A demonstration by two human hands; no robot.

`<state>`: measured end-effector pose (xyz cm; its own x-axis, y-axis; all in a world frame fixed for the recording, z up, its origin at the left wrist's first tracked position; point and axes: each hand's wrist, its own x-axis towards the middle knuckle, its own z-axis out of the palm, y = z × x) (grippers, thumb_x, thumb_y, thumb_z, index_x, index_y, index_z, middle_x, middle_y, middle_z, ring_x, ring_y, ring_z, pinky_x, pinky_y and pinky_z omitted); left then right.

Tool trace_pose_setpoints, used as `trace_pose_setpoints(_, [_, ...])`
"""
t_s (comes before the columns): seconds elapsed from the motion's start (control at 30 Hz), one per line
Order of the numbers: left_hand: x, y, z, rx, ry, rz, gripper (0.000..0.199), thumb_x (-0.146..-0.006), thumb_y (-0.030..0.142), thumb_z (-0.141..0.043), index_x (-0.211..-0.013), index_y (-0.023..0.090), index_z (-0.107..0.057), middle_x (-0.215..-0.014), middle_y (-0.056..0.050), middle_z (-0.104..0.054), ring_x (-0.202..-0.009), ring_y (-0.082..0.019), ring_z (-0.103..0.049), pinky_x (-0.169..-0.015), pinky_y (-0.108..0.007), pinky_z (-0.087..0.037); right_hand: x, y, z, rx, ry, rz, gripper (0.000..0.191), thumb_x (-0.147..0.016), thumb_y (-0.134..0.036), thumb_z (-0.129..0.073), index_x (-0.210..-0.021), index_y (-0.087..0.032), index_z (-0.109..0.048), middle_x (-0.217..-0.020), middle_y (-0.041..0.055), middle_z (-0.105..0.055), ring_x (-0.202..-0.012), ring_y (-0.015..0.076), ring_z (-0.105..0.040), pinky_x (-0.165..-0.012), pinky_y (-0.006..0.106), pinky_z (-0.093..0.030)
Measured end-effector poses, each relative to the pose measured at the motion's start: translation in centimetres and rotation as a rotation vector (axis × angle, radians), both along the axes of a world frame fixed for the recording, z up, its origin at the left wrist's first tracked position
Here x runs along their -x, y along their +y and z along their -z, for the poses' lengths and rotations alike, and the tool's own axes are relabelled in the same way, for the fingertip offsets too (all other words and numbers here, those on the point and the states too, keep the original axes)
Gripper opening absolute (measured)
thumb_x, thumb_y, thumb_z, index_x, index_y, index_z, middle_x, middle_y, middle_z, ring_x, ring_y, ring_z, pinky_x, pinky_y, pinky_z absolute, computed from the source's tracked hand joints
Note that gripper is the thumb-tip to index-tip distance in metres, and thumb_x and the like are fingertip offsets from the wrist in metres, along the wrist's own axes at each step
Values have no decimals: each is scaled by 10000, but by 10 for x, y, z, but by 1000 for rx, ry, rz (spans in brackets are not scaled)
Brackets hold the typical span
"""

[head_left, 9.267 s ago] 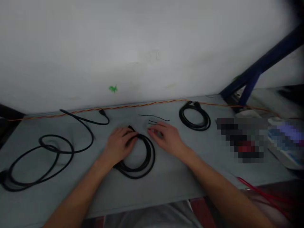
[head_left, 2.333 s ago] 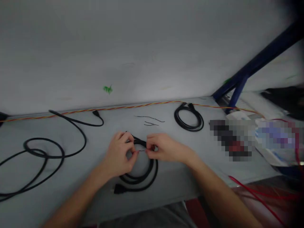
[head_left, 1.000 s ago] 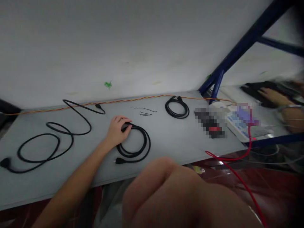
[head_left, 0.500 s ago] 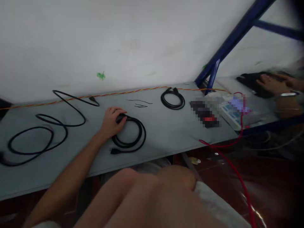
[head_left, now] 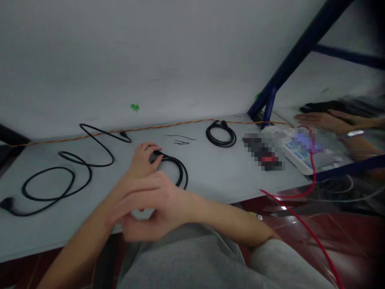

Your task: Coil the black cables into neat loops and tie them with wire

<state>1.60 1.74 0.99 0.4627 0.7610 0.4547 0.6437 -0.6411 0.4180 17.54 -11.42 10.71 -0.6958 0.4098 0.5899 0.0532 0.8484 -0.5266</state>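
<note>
Along a white wall [head_left: 120,60], a grey table [head_left: 210,180] runs beneath a dark blue metal frame [head_left: 288,68], with a reddish floor [head_left: 345,241] below its near edge. A red wire [head_left: 300,216] droops over that edge from a white device [head_left: 300,154], and beside the device sits a pixelated object [head_left: 263,152] too blurred to name. Farther right, a co-worker's hand [head_left: 321,120] lies on a dark, blurred item. A long, loose black cable [head_left: 45,168] sprawls across the left of the table, and a small black cable coil [head_left: 221,145] lies toward the back. An orange-and-red twisted wire [head_left: 168,128] follows the rear edge, with thin black wire scraps [head_left: 180,142] just in front of it.

The left hand [head_left: 141,160] has its fingers [head_left: 150,147] closed over the top of a black cable coil [head_left: 180,168]. The right hand [head_left: 150,204] crosses in front, fingers loosely curved and empty, hiding the coil's lower part.
</note>
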Motion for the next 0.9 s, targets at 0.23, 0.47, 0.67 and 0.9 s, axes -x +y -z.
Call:
trace_pose_setpoints(0.23, [15, 8, -10, 20, -20, -33, 239, -947, 341, -644, -1129, 202, -713, -1125, -97, -699, -1099, -280, -652, -1011, -470, -532, -58, 115, 55, 250, 55, 448, 199, -966, -376, -718, -998, -211, -825, -805, 24, -707, -711, 152, -610, -696, 276, -474])
trace_pose_setpoints(0.47, [10, -6, -31, 69, 15, 17, 182, -999, 311, -605, -1096, 212, -722, -1049, -73, -730, -1007, -237, -693, -937, -402, -542, -59, 129, 93, 289, -37, 703, 88, -881, -275, -789, -862, -190, -785, -800, -3, -684, -701, 127, -581, -685, 256, -409])
trace_pose_setpoints(0.67, [6, -91, -66, 244, 332, 199, 164, -953, 389, -721, -1027, 243, -735, -956, -30, -723, -938, -224, -674, -883, -383, -539, -52, 127, 96, 354, -280, 801, 231, -907, -420, -783, -917, -195, -734, -948, 33, -743, -831, 167, -647, -721, 260, -426])
trace_pose_setpoints(0.9, [26, -171, -21, 59, 310, 104, 338, -951, 218, -701, -1286, 250, -667, -1254, -98, -693, -1228, -291, -628, -1039, -478, -552, -49, 132, 91, 425, -458, 737, 261, -953, -498, -703, -1002, -267, -814, -993, 46, -797, -929, 237, -711, -763, 296, -470])
